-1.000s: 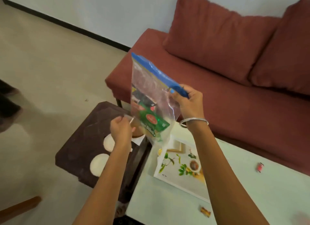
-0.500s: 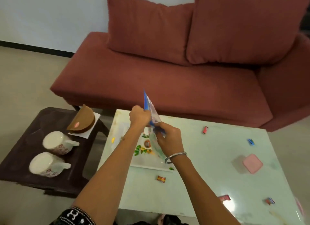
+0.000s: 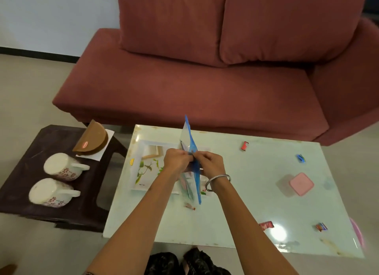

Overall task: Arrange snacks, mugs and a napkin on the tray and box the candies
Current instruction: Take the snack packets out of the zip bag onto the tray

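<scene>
My left hand (image 3: 176,160) and my right hand (image 3: 209,164) both pinch the blue top edge of a clear zip bag (image 3: 191,149) with snack packets inside. The bag hangs over a white tray (image 3: 147,166) with a leaf print on the glass table (image 3: 235,205). Several wrapped candies lie loose on the table: a red one (image 3: 244,146), a blue one (image 3: 300,158), another red one (image 3: 266,225). A pink lidded box (image 3: 301,183) sits at the right. Two floral mugs (image 3: 61,167) (image 3: 49,193) lie on a dark side table (image 3: 24,172), beside a brown napkin holder (image 3: 92,139).
A red sofa (image 3: 205,90) with two cushions stands behind the table. A pink object (image 3: 357,233) pokes past the table's right edge. My feet (image 3: 184,263) show below the near edge. Pale floor lies at the left.
The view swung from the side table to the glass table. The bag came down from chest height to just above the tray, and my left hand has taken hold of its top edge.
</scene>
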Action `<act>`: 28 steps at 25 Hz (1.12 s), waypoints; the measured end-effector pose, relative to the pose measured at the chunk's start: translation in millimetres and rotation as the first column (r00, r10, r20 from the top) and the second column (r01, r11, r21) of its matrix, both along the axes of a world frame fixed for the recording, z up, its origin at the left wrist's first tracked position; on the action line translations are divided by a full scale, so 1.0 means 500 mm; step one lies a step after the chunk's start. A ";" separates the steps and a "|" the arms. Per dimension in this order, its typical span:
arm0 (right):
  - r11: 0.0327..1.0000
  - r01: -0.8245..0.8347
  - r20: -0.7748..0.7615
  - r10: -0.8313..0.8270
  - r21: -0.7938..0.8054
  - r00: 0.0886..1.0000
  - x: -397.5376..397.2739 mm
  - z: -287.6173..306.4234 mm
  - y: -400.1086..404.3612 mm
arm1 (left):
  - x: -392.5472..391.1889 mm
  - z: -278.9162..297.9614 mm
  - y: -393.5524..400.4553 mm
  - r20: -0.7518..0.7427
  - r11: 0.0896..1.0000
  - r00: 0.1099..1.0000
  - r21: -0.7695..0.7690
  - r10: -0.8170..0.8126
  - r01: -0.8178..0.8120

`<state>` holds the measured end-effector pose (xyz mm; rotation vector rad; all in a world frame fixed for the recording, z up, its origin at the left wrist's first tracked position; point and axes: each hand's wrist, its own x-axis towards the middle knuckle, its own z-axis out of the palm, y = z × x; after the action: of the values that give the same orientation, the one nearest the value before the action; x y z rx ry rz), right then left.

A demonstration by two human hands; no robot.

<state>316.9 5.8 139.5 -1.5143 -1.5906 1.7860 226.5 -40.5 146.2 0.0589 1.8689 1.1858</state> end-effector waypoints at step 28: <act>0.903 -0.158 0.340 0.014 0.399 0.940 -0.042 0.021 -0.010 | 0.029 -0.002 0.005 -0.500 0.963 0.823 -0.137 -0.268 0.231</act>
<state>296.0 0.6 150.0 -1.5983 -2.0696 1.1492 240.9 -38.1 145.3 0.6239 2.2779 0.9762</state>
